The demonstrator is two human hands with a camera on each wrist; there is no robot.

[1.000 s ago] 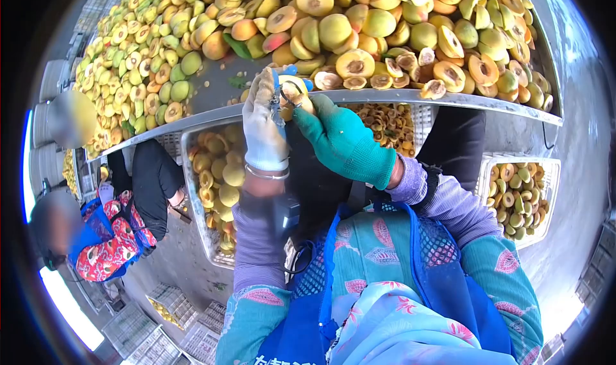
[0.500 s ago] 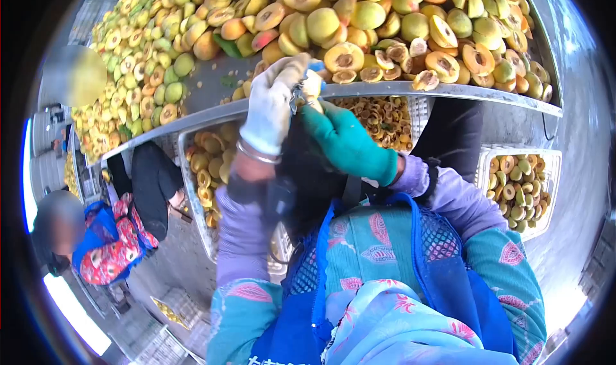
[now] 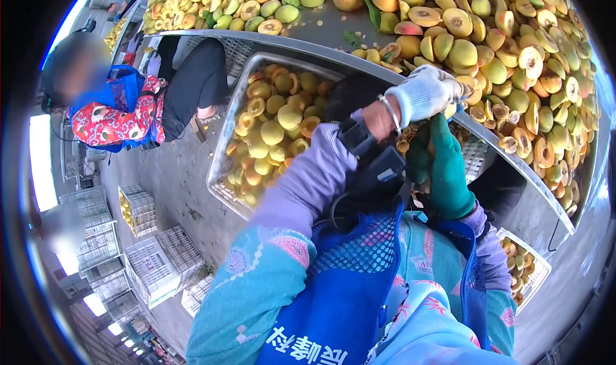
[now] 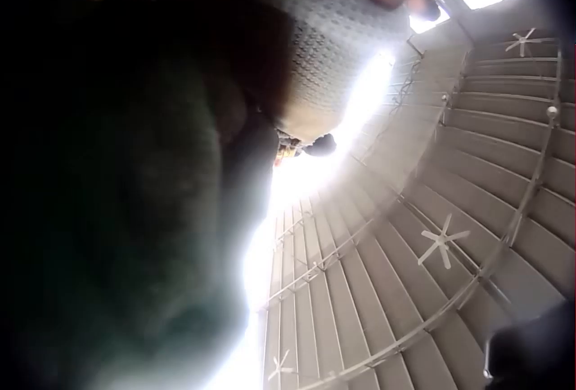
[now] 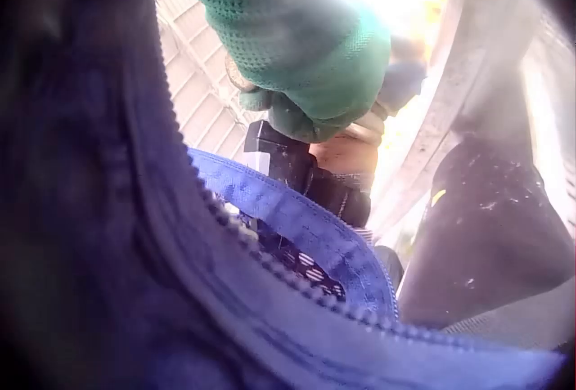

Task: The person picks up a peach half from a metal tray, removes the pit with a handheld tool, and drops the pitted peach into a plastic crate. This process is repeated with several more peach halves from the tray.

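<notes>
My left hand (image 3: 425, 96), in a white glove, reaches over the table's front rim with its fingers curled round a small metal tool (image 3: 459, 98), mostly hidden by them. Pale yellow fruit (image 3: 450, 112) peeks out under those fingertips. Just below, my right hand (image 3: 447, 169) wears a green glove, its fingertips pointing up towards the left hand. The rounded brownish edge of a peach half (image 5: 238, 76) shows at the right hand's bent fingers. A dark green blur (image 4: 135, 210) covers much of the left wrist view, where the white glove (image 4: 328, 57) appears above.
Halved and whole peaches (image 3: 462, 53) heap over the metal table (image 3: 308, 53). A white crate (image 3: 226, 191) of peach halves stands below left, another crate (image 3: 536, 278) at right. A person (image 3: 122, 108) sits at far left; stacked crates (image 3: 154, 269) stand behind.
The head view has turned, so table and crates appear shifted right. Both hands have come lower and closer together, and the fruit between them has become mostly hidden.
</notes>
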